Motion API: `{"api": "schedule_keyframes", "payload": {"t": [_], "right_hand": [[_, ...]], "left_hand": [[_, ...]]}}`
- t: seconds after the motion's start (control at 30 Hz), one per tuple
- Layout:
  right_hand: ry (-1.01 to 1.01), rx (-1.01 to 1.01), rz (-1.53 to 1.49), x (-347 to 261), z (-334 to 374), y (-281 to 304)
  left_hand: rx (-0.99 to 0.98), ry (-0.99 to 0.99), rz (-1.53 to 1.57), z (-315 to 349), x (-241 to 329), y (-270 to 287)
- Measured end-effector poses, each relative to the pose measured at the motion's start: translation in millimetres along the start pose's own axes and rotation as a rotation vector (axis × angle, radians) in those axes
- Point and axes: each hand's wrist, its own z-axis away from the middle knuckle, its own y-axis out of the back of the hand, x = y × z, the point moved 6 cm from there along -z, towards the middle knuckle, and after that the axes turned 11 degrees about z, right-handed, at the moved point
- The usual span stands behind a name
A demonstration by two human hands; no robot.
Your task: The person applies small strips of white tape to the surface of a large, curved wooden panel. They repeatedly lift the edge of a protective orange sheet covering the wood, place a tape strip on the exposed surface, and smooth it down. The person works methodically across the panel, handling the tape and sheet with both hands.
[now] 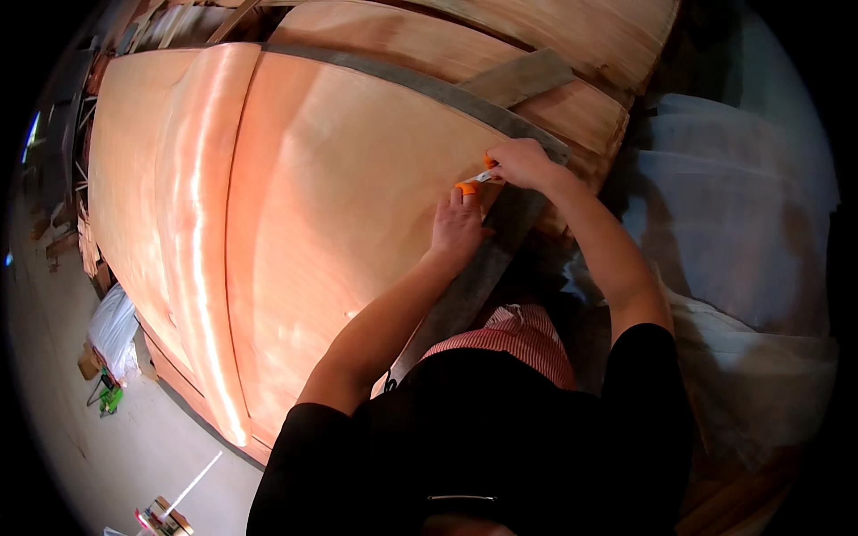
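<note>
Right hand (521, 165) pinches a white strip (483, 177), likely steadying it at the wood sheet (357, 179)'s right; left hand (458, 228) beside, can't tell its grip!

Warm light washes across a pale wood sheet (357, 188), glare burning white along the raised ridge (197, 205) at its left and soft-edged shadows crossing its upper part. Right of the sheet, plastic film (715, 241) sinks into bluish gloom, its detail faint. Left of the sheet, the floor (52, 357) lies dull grey. Fisheye distortion bows the sheet's edges; black corners frame the view.
</note>
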Motion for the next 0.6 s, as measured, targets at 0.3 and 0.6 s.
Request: {"api": "schedule_keyframes", "payload": {"t": [0.3,0.6], "right_hand": [[-0.038,0.206,0.075,27.4,-20.0,69.8],[0.093,-0.13,-0.717,-33.9,-79.1,-4.1]], "left_hand": [[0.13,-0.019,0.088,3.8,-5.2,7.9],[0.568,0.127,0.514,38.2,-81.0,21.8]]}}
